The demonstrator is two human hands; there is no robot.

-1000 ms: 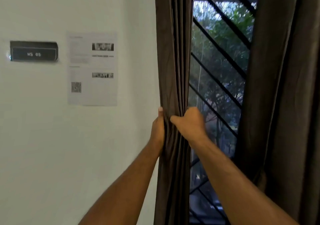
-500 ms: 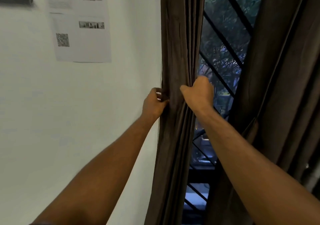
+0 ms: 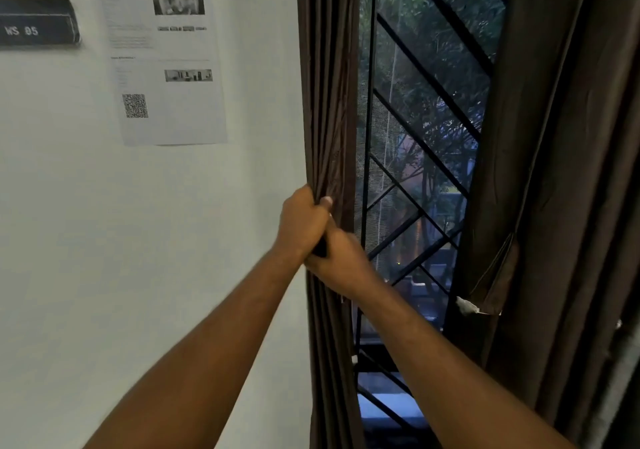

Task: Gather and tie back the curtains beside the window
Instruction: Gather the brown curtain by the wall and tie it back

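Two bare forearms reach up from the bottom edge. Left hand (image 3: 303, 221) is clenched round the bunched folds of the left curtain (image 3: 327, 102), thumb tip showing on the fabric. Right hand (image 3: 343, 263) sits just below, touching the left, and wraps the same bundle; its fingertips are hidden behind the cloth.

Left curtain: dark brown, gathered into a narrow column at the window's left edge, against the white wall (image 3: 138, 240).

Step in hand, as I judge it: gathering is all but done on this side, tying not begun. No tie shows on this panel. Next move calls for one hand to hold the bundle tight while the other finds a band or hook and loops it round.

Right curtain (image 3: 561, 137): hangs loose and wide, untied. A fabric strap (image 3: 495, 275) dangles at its inner edge, likely a tie-back.

On the wall: a paper notice (image 3: 173, 67) with a QR code, and a dark sign plate (image 3: 38, 26) reading "WS 05".

Farthest: window grille (image 3: 433, 78) with diagonal black bars, trees beyond.

Count: hands two, curtains two, strap one, notice one, sign plate one, grille one.
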